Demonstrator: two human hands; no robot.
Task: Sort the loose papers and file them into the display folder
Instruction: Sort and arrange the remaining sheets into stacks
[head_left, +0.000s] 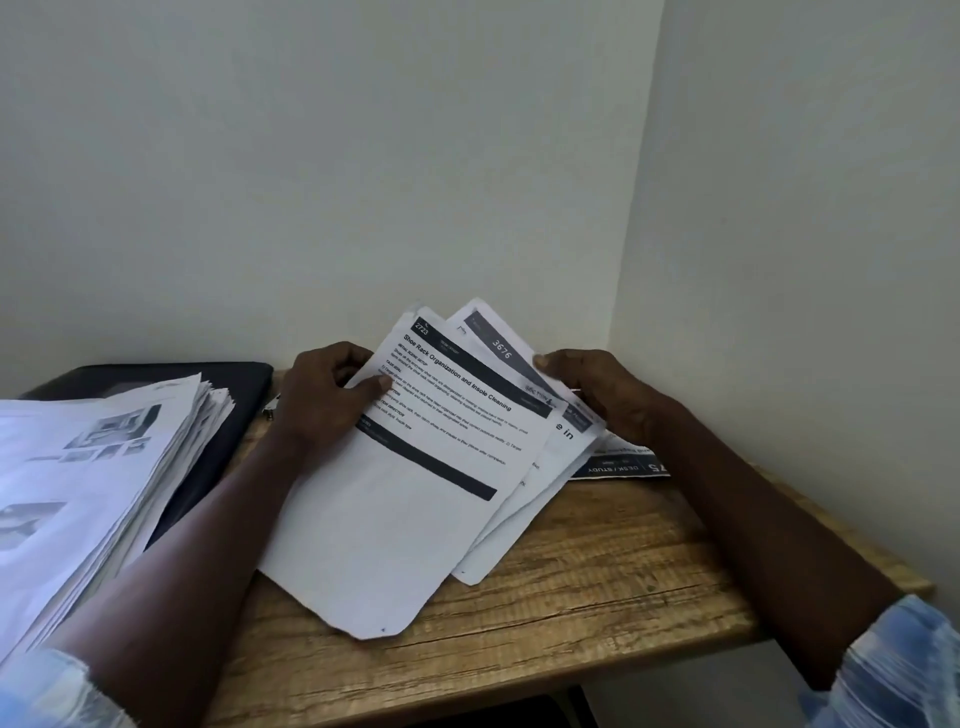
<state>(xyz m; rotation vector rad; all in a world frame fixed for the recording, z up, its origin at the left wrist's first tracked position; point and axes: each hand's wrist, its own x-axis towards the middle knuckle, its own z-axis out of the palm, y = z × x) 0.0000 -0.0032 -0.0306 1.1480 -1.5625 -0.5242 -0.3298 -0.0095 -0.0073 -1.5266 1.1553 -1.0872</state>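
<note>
Loose papers (431, 467), pinch grip of left hand (322, 397) and right hand (605, 395), wooden desk (597, 587), white corner (618, 249)

Fanned sheets (415, 493): held over bench (571, 597)
Left hand (322, 400): grips their left edge
Right hand (608, 395): pinches their right edge

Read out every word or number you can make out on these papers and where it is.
"2723": dark header of the top sheet.
"Shoe Rack Organization and Insole Cleaning": top sheet's title.
"3676": header of the sheet behind.
"DESK / STUDY", upside down: flat sheet on the table.
Body text and print on the left pile: too small to read.
</note>
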